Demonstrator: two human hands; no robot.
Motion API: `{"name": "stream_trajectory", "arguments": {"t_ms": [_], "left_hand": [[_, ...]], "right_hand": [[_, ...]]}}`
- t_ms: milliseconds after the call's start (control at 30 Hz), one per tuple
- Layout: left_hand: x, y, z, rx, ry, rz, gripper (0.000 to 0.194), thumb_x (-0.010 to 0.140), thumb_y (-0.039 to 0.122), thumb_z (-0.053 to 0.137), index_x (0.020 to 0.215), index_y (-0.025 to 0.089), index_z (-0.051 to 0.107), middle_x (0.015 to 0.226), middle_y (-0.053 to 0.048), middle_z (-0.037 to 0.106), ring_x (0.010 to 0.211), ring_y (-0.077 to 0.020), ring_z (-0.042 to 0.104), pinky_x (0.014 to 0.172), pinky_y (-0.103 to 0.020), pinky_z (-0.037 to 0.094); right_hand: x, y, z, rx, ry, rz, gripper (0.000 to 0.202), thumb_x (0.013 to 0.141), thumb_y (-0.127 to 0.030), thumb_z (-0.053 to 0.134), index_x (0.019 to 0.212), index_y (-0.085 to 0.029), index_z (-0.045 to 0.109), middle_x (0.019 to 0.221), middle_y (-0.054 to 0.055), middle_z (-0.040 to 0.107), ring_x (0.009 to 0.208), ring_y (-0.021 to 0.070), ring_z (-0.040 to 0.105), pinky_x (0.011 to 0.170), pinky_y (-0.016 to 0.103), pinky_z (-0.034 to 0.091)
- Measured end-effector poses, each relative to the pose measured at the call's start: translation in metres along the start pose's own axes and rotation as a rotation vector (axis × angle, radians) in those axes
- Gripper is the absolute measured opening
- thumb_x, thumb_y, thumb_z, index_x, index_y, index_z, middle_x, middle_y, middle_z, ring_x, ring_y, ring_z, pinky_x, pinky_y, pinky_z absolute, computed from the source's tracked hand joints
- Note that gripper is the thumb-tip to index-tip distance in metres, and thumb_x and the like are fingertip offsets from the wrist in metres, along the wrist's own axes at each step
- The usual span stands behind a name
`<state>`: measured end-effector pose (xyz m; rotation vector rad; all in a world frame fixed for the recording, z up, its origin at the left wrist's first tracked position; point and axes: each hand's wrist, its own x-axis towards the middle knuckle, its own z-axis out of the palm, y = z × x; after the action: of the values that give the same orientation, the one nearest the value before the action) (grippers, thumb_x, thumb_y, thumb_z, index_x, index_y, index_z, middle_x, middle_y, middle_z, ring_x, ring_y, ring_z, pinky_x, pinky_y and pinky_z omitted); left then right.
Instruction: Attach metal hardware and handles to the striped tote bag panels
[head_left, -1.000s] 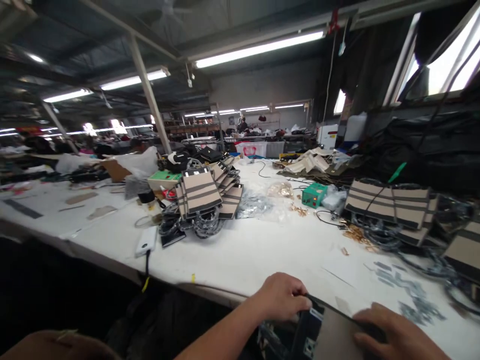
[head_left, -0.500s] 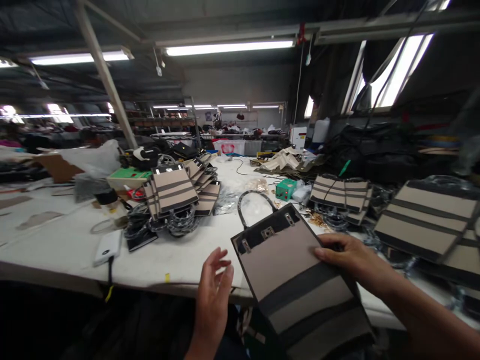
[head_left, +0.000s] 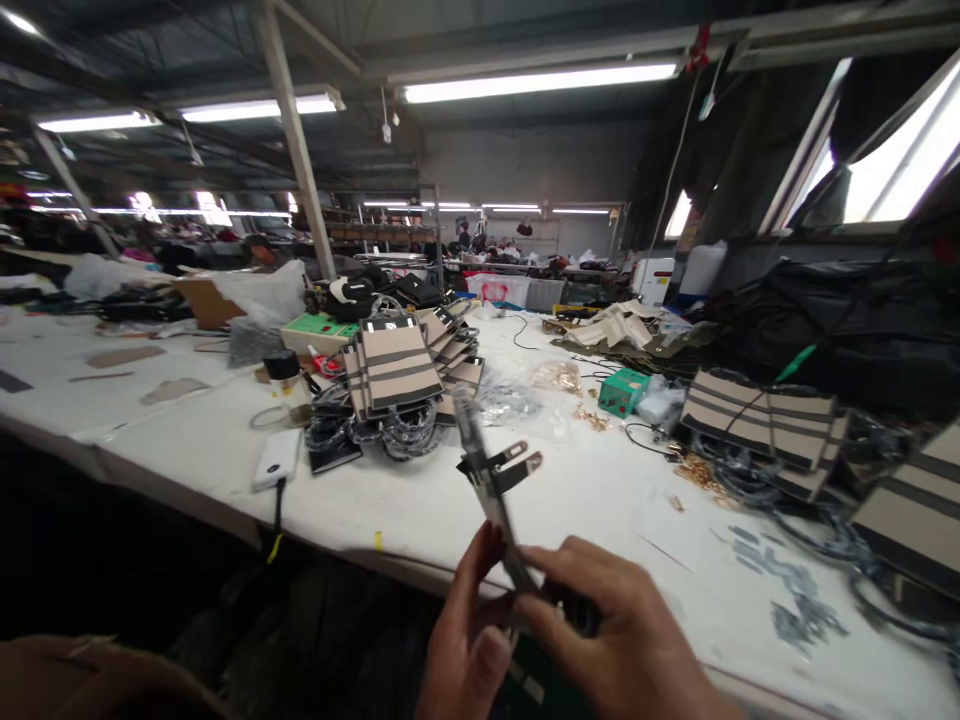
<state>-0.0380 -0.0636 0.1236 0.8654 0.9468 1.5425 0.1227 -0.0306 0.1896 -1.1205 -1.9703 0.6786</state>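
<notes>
I have a bag (head_left: 493, 490) up in front of me, over the near side of the white table (head_left: 600, 530). It is nearer to me than the little green box (head_left: 624, 390), and to the left of it. The bag is turned so I see its thin side, and it is a bit blurry. Two short black straps (head_left: 519, 475) with shiny ends stick out from it, pointing toward the green box's side.

My right hand (head_left: 611, 620) pinches the bag's edge between thumb and fingers. My left hand (head_left: 465, 635) is on the other side with its fingers bent up against the bag. I cannot tell if those fingers are squeezing it or just touching.

Left of the green box is a pile of striped bags (head_left: 401, 365). Farther left and nearer to me lies a white flat thing (head_left: 277, 458). Right of the green box, another bunch of striped bags (head_left: 757, 415) sits with a green tag (head_left: 796, 364) on top. Gold bits (head_left: 701, 475) lie to the right of the box and nearer me. Grey pieces (head_left: 806, 605) are closer still, also to its right.
</notes>
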Motion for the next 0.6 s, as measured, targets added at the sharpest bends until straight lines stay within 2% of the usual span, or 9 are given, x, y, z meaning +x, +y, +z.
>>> {"name": "stream_trajectory", "arguments": {"t_ms": [100,167,200,300,400,500,600], "left_hand": [[-0.001,0.016,-0.001,-0.304,-0.101,-0.287,0.066,0.078,0.068,0.069,0.118,0.016,0.071,0.115,-0.015,0.072,0.122,-0.0390,0.061,0.102,-0.048,0.050],[0.002,0.024,-0.007,-0.382,-0.063,-0.441,0.047,0.086,0.054,0.069,0.106,0.012,0.075,0.099,-0.014,0.075,0.110,-0.0348,0.068,0.101,-0.045,0.051],[0.006,0.027,-0.010,-0.396,-0.023,-0.467,0.040,0.087,0.047,0.070,0.103,0.011,0.076,0.093,-0.013,0.076,0.105,-0.0328,0.071,0.100,-0.044,0.052],[0.015,0.029,-0.018,-0.418,0.051,-0.447,0.031,0.086,0.034,0.073,0.107,0.012,0.076,0.091,-0.011,0.077,0.099,-0.0297,0.073,0.100,-0.042,0.053],[0.019,0.027,-0.020,-0.427,0.003,-0.488,0.032,0.085,0.029,0.074,0.111,0.010,0.075,0.101,-0.014,0.077,0.105,-0.0313,0.072,0.103,-0.043,0.052],[0.019,0.022,-0.019,-0.402,-0.033,-0.511,0.030,0.082,0.024,0.076,0.108,0.010,0.077,0.103,-0.014,0.077,0.108,-0.0328,0.071,0.106,-0.045,0.050],[0.020,0.013,-0.019,-0.393,-0.051,-0.517,0.028,0.080,0.022,0.077,0.106,0.011,0.078,0.105,-0.013,0.077,0.111,-0.0333,0.069,0.110,-0.047,0.047]], "right_hand": [[-0.003,-0.009,0.042,-0.185,-0.159,-0.197,0.049,0.076,-0.028,0.074,0.125,-0.030,0.071,0.087,0.005,0.068,0.064,0.0178,0.065,0.053,0.025,0.046],[-0.005,-0.010,0.056,-0.162,-0.250,-0.207,0.048,0.071,-0.024,0.077,0.118,-0.029,0.074,0.088,0.004,0.067,0.068,0.0183,0.066,0.055,0.025,0.047],[-0.006,-0.009,0.058,-0.099,-0.281,-0.184,0.042,0.071,-0.022,0.077,0.112,-0.028,0.076,0.087,0.003,0.066,0.070,0.0176,0.066,0.057,0.024,0.047],[-0.007,-0.003,0.048,0.121,-0.253,-0.053,0.028,0.078,-0.025,0.074,0.106,-0.027,0.077,0.085,0.001,0.065,0.074,0.0145,0.065,0.065,0.022,0.049],[-0.002,0.009,0.024,0.163,-0.086,0.040,0.028,0.086,-0.029,0.068,0.113,-0.026,0.074,0.089,0.001,0.065,0.079,0.0145,0.064,0.072,0.024,0.050],[0.005,0.024,0.002,0.094,0.074,0.072,0.044,0.087,-0.030,0.067,0.131,-0.027,0.064,0.100,0.002,0.065,0.083,0.0158,0.061,0.077,0.028,0.051],[0.004,0.038,-0.011,0.071,0.173,0.159,0.072,0.085,-0.032,0.069,0.152,-0.031,0.041,0.108,0.002,0.064,0.074,0.0145,0.059,0.071,0.029,0.052]]}}
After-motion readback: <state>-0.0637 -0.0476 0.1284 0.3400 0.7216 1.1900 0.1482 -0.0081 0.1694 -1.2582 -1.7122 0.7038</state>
